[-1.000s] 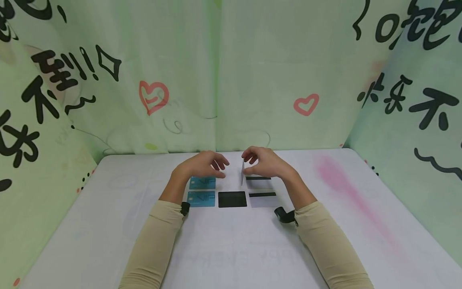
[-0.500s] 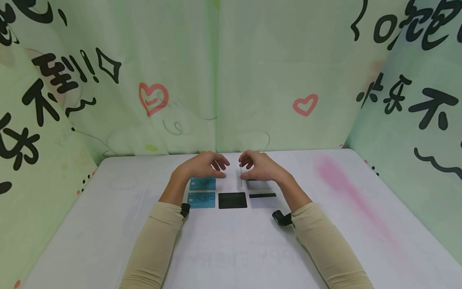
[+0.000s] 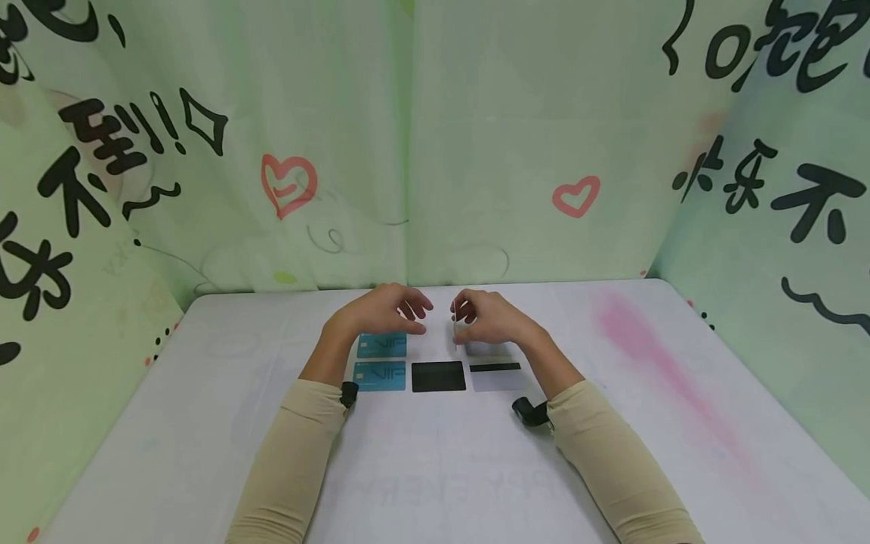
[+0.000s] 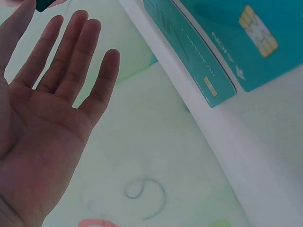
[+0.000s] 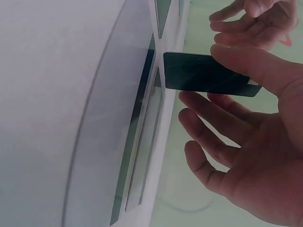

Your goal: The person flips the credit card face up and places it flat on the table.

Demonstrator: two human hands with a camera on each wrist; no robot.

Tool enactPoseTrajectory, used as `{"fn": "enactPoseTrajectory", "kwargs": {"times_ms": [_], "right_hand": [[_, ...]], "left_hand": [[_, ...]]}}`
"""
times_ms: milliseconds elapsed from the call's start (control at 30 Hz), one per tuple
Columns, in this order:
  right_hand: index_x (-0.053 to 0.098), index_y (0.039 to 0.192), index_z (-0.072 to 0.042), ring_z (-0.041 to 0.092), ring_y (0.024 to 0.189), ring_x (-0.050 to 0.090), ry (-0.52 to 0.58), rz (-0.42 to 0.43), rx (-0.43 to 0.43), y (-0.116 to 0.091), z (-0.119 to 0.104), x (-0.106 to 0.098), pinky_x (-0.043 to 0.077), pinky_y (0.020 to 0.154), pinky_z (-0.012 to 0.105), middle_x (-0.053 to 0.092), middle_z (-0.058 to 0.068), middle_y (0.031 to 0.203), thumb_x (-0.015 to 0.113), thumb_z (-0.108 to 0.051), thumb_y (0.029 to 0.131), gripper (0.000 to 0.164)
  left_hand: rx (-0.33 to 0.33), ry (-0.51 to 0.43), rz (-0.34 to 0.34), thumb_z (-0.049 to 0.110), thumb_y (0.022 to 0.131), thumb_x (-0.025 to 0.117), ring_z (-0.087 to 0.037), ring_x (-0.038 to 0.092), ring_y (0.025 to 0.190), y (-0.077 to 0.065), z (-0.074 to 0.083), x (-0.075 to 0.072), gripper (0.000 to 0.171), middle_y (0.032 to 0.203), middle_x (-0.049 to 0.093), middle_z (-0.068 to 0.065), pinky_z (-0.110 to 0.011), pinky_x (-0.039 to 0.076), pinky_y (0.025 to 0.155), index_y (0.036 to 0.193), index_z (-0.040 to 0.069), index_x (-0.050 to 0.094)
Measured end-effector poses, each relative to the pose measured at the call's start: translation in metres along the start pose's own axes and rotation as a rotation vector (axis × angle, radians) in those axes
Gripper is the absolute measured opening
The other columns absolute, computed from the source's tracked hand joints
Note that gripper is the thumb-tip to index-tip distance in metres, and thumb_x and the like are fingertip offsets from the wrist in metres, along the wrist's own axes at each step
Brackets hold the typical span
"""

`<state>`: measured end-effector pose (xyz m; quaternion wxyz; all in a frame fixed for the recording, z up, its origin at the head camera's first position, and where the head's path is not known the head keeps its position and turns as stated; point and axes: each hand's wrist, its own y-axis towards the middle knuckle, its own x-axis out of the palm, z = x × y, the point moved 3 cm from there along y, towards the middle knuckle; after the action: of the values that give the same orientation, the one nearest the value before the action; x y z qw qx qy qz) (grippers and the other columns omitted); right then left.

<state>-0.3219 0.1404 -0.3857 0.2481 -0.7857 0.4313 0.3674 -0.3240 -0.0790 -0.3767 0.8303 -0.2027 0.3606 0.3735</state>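
My right hand (image 3: 491,316) pinches a dark card (image 5: 203,73) between thumb and fingers, held upright above the table and seen almost edge-on in the head view. Facing it, my left hand (image 3: 384,310) hovers with relaxed fingers, holding nothing. Below and beside the left hand lie two blue VIP cards, a rear one (image 3: 382,346) partly covered by the hand and a front one (image 3: 379,376). A black card (image 3: 438,376) lies in the middle of the front row. To its right is a pale card with a black stripe (image 3: 496,380); behind that, another pale card (image 3: 488,350) is partly hidden.
A white table (image 3: 435,461) with a pink smear at right carries the cards. Green curtains (image 3: 476,151) with black lettering and red hearts enclose the back and sides. Black wrist cameras stick out from both sleeves, the right one (image 3: 529,412) near the front pale card.
The right hand has shifted slightly left and nearer to me with the card, which has turned more edge-on, then has nearly stopped. The left hand and the lying cards have stayed put.
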Motion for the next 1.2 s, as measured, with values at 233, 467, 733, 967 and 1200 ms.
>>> {"fn": "enactPoseTrajectory", "kwargs": {"times_ms": [233, 467, 733, 967, 1200], "right_hand": [[0.062, 0.125, -0.001, 0.031, 0.118, 0.066, -0.024, -0.017, 0.038, 0.0025, 0.001, 0.0038, 0.051, 0.104, 0.047, 0.072, 0.013, 0.12, 0.084, -0.017, 0.083, 0.051], [0.062, 0.125, -0.003, 0.028, 0.117, 0.065, -0.039, -0.022, 0.065, 0.005, 0.0021, 0.0058, 0.05, 0.104, 0.046, 0.073, 0.01, 0.12, 0.086, -0.017, 0.083, 0.051], [0.062, 0.125, -0.003, 0.027, 0.115, 0.066, -0.036, -0.014, 0.053, 0.0057, 0.0039, 0.0086, 0.051, 0.103, 0.045, 0.075, 0.008, 0.118, 0.085, -0.018, 0.083, 0.05], [0.063, 0.125, -0.003, 0.028, 0.113, 0.066, -0.051, -0.002, 0.054, 0.0049, 0.0025, 0.009, 0.052, 0.102, 0.044, 0.073, 0.01, 0.117, 0.087, -0.022, 0.081, 0.053], [0.064, 0.127, -0.003, 0.031, 0.116, 0.063, -0.054, -0.013, 0.059, 0.0045, -0.0014, 0.0086, 0.051, 0.103, 0.046, 0.071, 0.012, 0.118, 0.086, -0.02, 0.083, 0.052]], "left_hand": [[0.006, -0.002, 0.004, 0.023, 0.095, 0.076, -0.024, 0.067, 0.114, 0.0004, -0.0009, 0.0, 0.046, 0.128, 0.071, -0.014, -0.037, 0.057, 0.095, 0.136, 0.006, 0.066], [0.003, 0.001, 0.012, 0.023, 0.095, 0.076, -0.023, 0.068, 0.114, 0.0006, -0.0003, -0.0008, 0.046, 0.128, 0.071, -0.014, -0.036, 0.057, 0.095, 0.137, 0.006, 0.066], [0.002, 0.002, 0.014, 0.024, 0.095, 0.077, -0.023, 0.068, 0.113, -0.0007, 0.0008, -0.001, 0.047, 0.127, 0.072, -0.014, -0.036, 0.057, 0.095, 0.136, 0.005, 0.066], [-0.009, 0.009, 0.02, 0.023, 0.094, 0.077, -0.024, 0.067, 0.114, -0.0009, 0.0004, -0.0009, 0.049, 0.128, 0.071, -0.014, -0.037, 0.057, 0.095, 0.139, 0.005, 0.065], [-0.016, 0.004, 0.022, 0.023, 0.094, 0.077, -0.026, 0.067, 0.116, -0.0014, 0.0009, -0.0014, 0.052, 0.13, 0.07, -0.015, -0.038, 0.057, 0.098, 0.14, 0.005, 0.063]]}}
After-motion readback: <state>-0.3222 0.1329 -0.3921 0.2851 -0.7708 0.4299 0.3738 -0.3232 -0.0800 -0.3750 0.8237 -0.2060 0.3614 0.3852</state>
